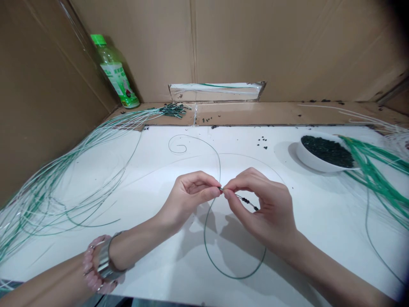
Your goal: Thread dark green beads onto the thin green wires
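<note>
My left hand (196,190) and my right hand (262,200) meet fingertip to fingertip above the white tabletop. Each pinches a thin green cord (206,243), which loops down below the hands and also runs up between them to a loose curl on the table. A short row of small black beads (246,200) sits on thin strands under my right fingers. The exact spot where the fingertips meet is too small to make out.
A white bowl of dark beads (306,158) stands at the right, beside a bundle of green cords (377,179). More green and white cords (64,170) spread along the left. A green bottle (118,81) leans against the cardboard wall (223,42). Loose beads (262,140) lie behind the hands.
</note>
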Tool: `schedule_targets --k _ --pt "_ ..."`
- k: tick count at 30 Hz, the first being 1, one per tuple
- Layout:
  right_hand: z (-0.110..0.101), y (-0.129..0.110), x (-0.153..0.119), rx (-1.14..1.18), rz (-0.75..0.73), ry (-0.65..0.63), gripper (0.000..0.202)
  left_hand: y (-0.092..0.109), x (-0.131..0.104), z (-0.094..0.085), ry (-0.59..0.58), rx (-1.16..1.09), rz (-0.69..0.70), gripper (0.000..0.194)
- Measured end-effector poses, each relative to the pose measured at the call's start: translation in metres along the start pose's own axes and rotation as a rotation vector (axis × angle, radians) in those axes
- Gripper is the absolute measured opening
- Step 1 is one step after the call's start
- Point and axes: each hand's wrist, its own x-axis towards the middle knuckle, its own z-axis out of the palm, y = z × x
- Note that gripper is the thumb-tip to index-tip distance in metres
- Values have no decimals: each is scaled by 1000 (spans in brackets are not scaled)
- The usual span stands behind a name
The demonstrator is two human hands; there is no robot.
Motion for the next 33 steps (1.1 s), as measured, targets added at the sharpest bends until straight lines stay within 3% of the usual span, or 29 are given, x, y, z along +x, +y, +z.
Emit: schedule_targets --k 21,33 --pt "0 1 -2 6 -32 27 14 3 -2 2 22 53 25 5" --pt "-1 1 -4 139 144 26 8 9 -5 7 47 213 202 3"
